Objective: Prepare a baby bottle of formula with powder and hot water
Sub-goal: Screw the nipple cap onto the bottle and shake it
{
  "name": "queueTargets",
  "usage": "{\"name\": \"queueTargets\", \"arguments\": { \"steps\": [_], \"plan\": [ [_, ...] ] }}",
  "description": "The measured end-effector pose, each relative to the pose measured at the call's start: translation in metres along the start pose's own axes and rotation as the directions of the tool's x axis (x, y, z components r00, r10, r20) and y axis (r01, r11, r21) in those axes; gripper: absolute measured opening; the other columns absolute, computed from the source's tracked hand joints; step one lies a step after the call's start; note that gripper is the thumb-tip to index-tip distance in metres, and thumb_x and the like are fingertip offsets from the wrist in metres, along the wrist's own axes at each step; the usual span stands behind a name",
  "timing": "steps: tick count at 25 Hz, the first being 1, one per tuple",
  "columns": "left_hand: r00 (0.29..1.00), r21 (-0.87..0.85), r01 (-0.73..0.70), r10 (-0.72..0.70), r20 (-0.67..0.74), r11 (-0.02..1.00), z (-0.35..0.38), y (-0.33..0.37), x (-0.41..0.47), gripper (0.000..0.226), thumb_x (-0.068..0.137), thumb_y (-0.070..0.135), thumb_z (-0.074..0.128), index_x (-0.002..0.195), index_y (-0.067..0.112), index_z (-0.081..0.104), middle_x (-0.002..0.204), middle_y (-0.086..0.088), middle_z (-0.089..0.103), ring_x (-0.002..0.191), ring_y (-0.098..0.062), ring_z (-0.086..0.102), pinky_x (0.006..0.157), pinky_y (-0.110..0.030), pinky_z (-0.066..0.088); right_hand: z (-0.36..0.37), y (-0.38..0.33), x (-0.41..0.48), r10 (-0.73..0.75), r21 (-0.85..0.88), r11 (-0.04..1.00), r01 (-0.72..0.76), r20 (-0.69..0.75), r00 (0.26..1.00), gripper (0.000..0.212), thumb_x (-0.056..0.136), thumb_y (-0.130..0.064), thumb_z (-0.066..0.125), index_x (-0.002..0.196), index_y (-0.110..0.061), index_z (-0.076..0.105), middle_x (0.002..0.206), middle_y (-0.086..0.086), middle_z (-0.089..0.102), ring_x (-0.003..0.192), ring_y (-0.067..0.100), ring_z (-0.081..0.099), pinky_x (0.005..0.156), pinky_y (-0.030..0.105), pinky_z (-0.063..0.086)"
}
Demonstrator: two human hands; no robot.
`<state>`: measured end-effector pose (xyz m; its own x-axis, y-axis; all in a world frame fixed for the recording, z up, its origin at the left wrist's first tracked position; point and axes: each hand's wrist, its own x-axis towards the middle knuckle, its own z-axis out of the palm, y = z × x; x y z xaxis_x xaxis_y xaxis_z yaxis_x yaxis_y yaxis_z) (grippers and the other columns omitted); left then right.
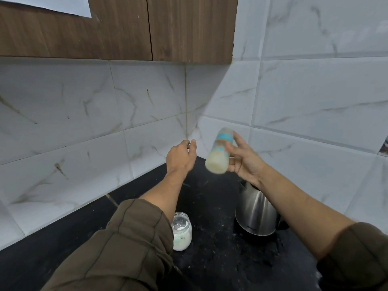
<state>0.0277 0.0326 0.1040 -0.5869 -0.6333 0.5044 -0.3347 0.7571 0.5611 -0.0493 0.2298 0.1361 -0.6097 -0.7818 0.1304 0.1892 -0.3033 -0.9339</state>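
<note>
Head view: my right hand (244,159) pinches the bottle (219,153) between thumb and fingers, raised and tilted over the dark counter (212,238), pale liquid inside, outline blurred. My left hand (181,157) hangs loosely curled and empty just left of it. Kettle (255,215) stands below, powder jar (181,234) near left. I judge this the mixing stage; next, check for lumps, keeping a firm grip.
</note>
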Motion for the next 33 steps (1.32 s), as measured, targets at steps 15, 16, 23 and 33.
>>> {"name": "queueTargets", "arguments": {
  "steps": [15,16,23,33],
  "plan": [
    [0.999,0.038,-0.031,0.030,0.029,0.999,0.001,-0.001,-0.004,0.051,0.107,0.048,0.032,0.120,0.014,0.068,0.109,-0.005,0.075,0.100,-0.026,0.066,0.083,-0.037,0.052,0.003,-0.028,0.008,-0.155,-0.032,0.988,0.153,-0.080,0.985,0.080,0.092,-0.019,0.074,0.158,-0.038,0.032,0.129,0.008,0.068,0.100,0.030,0.075,0.078,0.044,0.062],
    [0.999,0.043,-0.040,0.039,0.029,0.998,0.001,-0.002,-0.003,0.051,0.107,0.048,0.033,0.121,0.014,0.068,0.110,-0.005,0.074,0.099,-0.026,0.066,0.083,-0.037,0.052,0.002,-0.024,0.002,-0.094,-0.175,0.980,0.095,0.017,0.995,0.086,0.089,-0.018,0.077,0.158,-0.041,0.031,0.127,0.009,0.070,0.103,0.029,0.074,0.077,0.043,0.062],
    [0.999,0.078,-0.048,0.046,0.026,0.996,0.000,-0.005,0.001,0.053,0.107,0.048,0.031,0.125,0.015,0.067,0.115,-0.003,0.074,0.102,-0.027,0.066,0.086,-0.038,0.053,-0.003,-0.029,0.010,-0.223,-0.024,0.975,0.223,-0.187,0.957,0.097,0.077,-0.024,0.082,0.157,-0.043,0.031,0.125,0.003,0.072,0.105,0.031,0.074,0.082,0.046,0.061],
    [0.998,0.077,-0.056,0.053,0.036,0.995,0.004,-0.006,0.006,0.052,0.106,0.049,0.031,0.120,0.015,0.068,0.112,-0.001,0.074,0.100,-0.027,0.066,0.084,-0.040,0.054,0.005,-0.018,0.015,-0.202,0.022,0.977,0.212,-0.230,0.952,0.091,0.087,-0.019,0.079,0.158,-0.043,0.029,0.127,0.005,0.071,0.105,0.032,0.075,0.085,0.046,0.062]
  ]
}}
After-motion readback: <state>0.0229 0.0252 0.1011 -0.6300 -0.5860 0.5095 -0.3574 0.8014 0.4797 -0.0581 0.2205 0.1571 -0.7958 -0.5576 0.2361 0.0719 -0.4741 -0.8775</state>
